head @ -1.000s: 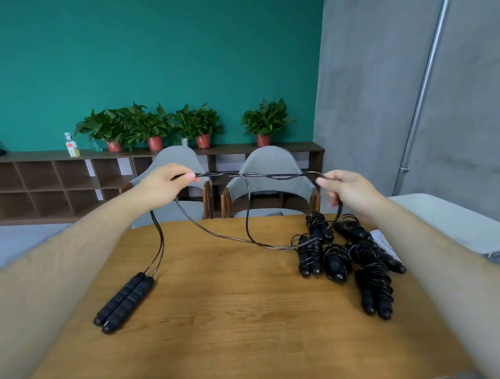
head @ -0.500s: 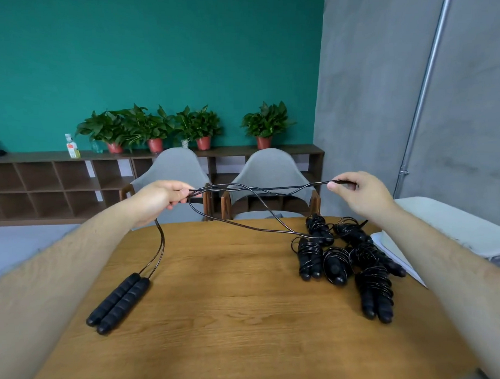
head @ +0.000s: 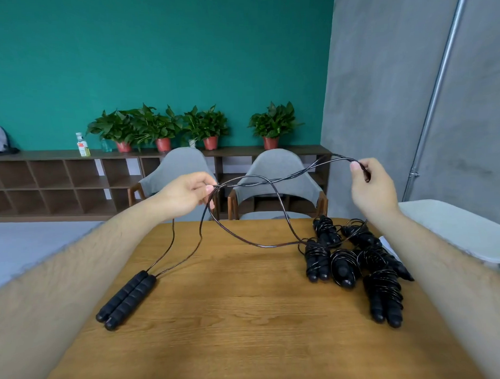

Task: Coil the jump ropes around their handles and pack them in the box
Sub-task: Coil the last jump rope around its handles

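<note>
Black rope (head: 271, 181) hangs above the desk (head: 234, 331), pinched tight between left fingers (head: 207, 188) and right fingers (head: 355, 165). Its two handles (head: 126, 300) lie side by side on the desk.

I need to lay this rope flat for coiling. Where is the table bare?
Bare wood runs down the middle of the table, between the loose handles on the left and the pile of coiled ropes on the right, and across the near edge. The far right is crowded; the held rope sags low beside that pile.
</note>
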